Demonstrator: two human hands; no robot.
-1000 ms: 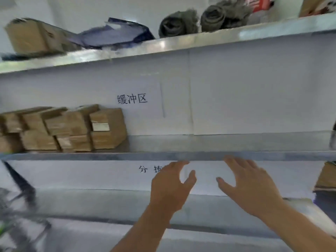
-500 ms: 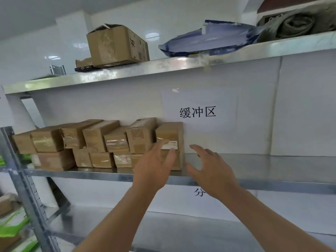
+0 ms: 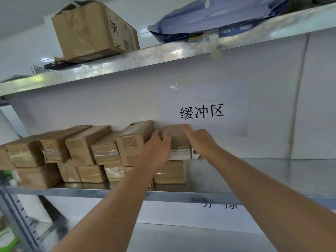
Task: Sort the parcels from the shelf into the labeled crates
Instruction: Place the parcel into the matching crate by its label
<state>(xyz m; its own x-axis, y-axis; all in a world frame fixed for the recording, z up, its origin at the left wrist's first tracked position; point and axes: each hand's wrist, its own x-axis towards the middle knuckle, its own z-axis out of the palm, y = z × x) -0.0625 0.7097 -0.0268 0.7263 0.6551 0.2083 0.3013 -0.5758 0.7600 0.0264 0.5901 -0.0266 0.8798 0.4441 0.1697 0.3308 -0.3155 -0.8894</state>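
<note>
Several brown taped parcels (image 3: 80,148) are stacked in two layers on the middle metal shelf (image 3: 254,179). The rightmost upper parcel (image 3: 179,142) has a white label on its front end. My left hand (image 3: 158,148) lies against that parcel's left side, fingers reaching over its top edge. My right hand (image 3: 201,140) is at its right side, index finger stretched along the top and thumb under the lower right corner. Both hands frame the parcel; it still rests on the parcel below (image 3: 171,172). No crate is in view.
A large cardboard box (image 3: 94,30) and blue plastic bags (image 3: 218,17) sit on the top shelf (image 3: 163,57). A paper sign with black characters (image 3: 201,111) hangs on the white back wall. The shelf's right half is bare metal. A grey upright post (image 3: 16,215) stands at lower left.
The view swung left and closer to the parcel stack. Both hands rose from below the shelf and reached forward to the rightmost upper parcel, now touching its two sides.
</note>
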